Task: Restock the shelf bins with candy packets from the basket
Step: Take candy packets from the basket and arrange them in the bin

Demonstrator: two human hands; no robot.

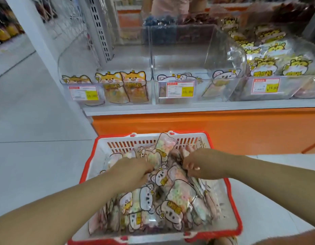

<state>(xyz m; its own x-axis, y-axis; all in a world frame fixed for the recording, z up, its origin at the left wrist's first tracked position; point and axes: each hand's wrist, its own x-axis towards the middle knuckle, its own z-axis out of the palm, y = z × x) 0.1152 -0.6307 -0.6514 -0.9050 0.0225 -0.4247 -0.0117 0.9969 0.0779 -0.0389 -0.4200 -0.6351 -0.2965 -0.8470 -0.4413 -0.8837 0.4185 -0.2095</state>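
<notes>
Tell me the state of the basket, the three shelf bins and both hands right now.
basket, heaped with candy packets
left bin, nearly empty, few fox packets at front
middle bin, nearly empty, few bear packets at front
right bin, piled with tiger packets
left hand, in basket, fingertips hidden among packets
right hand, in basket, fingers curled on packets
</notes>
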